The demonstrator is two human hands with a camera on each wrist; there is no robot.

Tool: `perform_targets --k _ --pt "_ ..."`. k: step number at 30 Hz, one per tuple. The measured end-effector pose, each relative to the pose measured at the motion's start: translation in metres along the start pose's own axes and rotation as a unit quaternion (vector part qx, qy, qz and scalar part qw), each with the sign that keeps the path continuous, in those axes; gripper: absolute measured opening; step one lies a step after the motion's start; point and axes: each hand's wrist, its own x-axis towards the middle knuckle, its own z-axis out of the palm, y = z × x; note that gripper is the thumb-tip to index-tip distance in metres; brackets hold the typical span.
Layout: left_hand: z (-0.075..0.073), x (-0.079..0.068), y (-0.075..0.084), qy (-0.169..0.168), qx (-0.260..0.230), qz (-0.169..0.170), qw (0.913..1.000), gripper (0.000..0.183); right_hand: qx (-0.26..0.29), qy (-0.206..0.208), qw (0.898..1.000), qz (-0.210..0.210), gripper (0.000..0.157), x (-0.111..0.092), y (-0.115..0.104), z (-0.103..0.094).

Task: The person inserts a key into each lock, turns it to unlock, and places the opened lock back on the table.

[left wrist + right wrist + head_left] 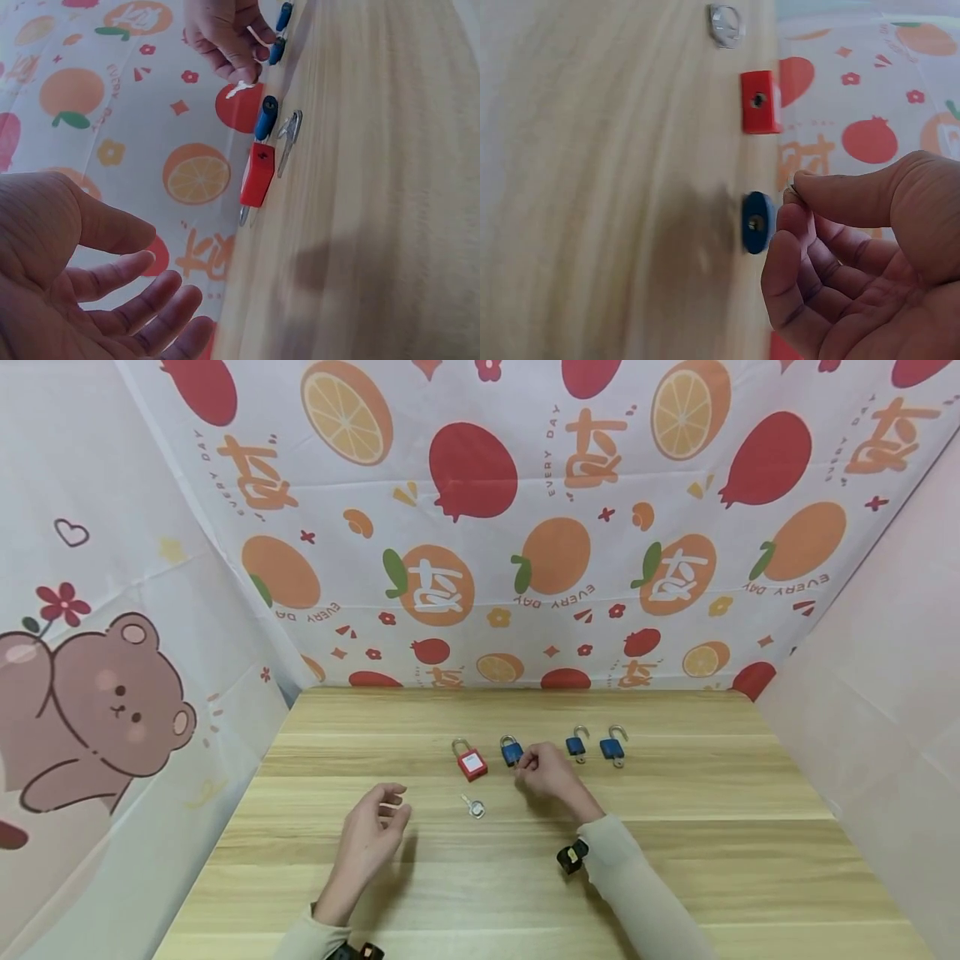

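Observation:
My right hand (547, 770) pinches a small key (240, 90) between thumb and fingertip, just in front of a blue padlock (511, 753). That padlock's shackle looks closed, and its keyhole shows in the right wrist view, apart from the key. To its left lies a red padlock (472, 764) with a white label. Closer to me, a loose key on a ring (476, 808) rests on the wooden table (480, 893). My left hand (371, 831) hovers to the left, holding nothing, fingers relaxed and slightly bent.
Two blue padlocks, one nearer (575, 746) and one farther right (612, 749), lie with shackles raised and keys at their bottoms. Behind the table hangs a fruit-print cloth (495, 543). A bear-print cloth (112, 693) covers the left side.

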Motion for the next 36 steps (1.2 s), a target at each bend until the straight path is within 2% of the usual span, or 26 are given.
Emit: perform_targets --k 5,10,16,21,29,36 --pt "0.006 0.009 0.009 -0.001 -0.002 0.020 0.9998 0.028 0.012 0.023 1.000 -0.013 0.005 -0.003 -0.003 -0.010" --pt "0.012 0.020 0.014 -0.006 -0.007 0.037 0.9993 0.026 0.009 0.041 0.999 -0.008 0.007 -0.006 -0.006 -0.019" --pt "0.019 0.030 0.019 -0.014 0.002 0.055 0.9984 0.026 0.042 0.045 0.998 0.000 0.008 -0.011 -0.008 -0.030" --pt "0.027 0.039 0.022 -0.018 -0.003 0.065 0.9977 0.025 0.057 0.048 0.997 0.014 0.010 -0.016 -0.010 -0.038" --pt "0.042 0.055 0.031 -0.040 0.006 0.059 0.9974 0.027 0.066 0.066 0.995 0.015 0.009 -0.024 -0.009 -0.050" --pt "0.052 0.071 0.037 -0.041 0.003 0.081 0.9958 0.025 0.076 0.073 0.994 0.012 0.010 -0.033 -0.009 -0.059"
